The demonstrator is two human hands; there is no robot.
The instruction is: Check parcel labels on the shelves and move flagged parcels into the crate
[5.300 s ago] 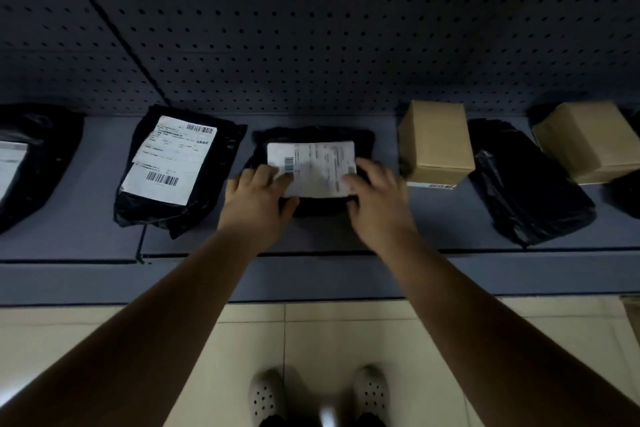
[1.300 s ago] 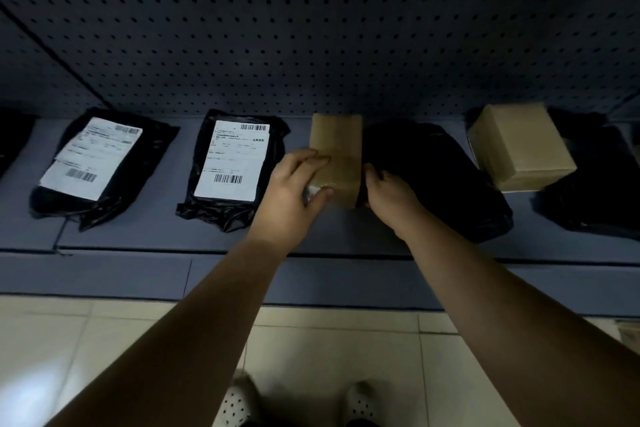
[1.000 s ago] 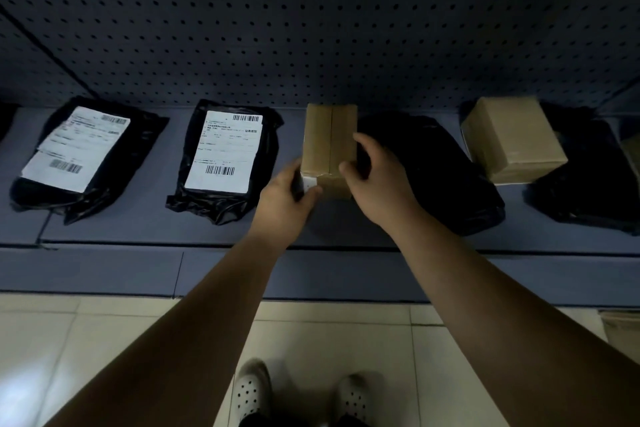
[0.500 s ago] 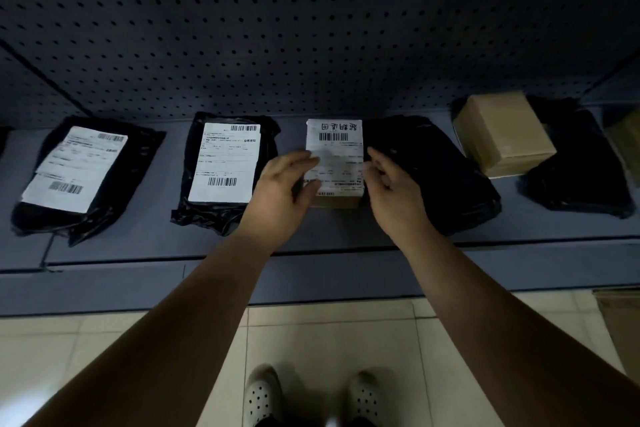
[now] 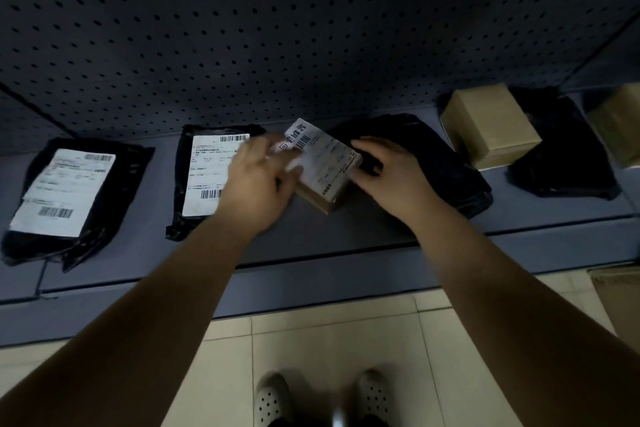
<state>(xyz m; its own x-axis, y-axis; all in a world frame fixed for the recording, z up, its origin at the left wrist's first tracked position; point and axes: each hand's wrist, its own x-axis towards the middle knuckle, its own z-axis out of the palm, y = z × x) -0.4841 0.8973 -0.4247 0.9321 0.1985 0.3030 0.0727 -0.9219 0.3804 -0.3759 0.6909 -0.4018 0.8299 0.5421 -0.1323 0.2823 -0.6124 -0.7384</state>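
A small cardboard box (image 5: pixel 325 163) with a white barcode label facing up sits turned at an angle on the blue shelf (image 5: pixel 346 232), between my hands. My left hand (image 5: pixel 256 184) is blurred; its fingers lie over the label's left corner and its thumb sits at the box's near left side. My right hand (image 5: pixel 391 173) grips the box's right edge with curled fingers. A brown container (image 5: pixel 620 305) shows only as an edge on the floor at the far right.
Two black mailer bags with white labels (image 5: pixel 214 173) (image 5: pixel 65 191) lie left of the box. A plain black bag (image 5: pixel 429 149) lies right of it, then a cardboard box (image 5: pixel 488 125), another black bag (image 5: pixel 561 152) and a box edge (image 5: pixel 620 125). Pegboard (image 5: pixel 311 28) backs the shelf.
I turned the small box over so that its label faces up. In the last half second it has swung clockwise, and my left hand has slid over its left corner.
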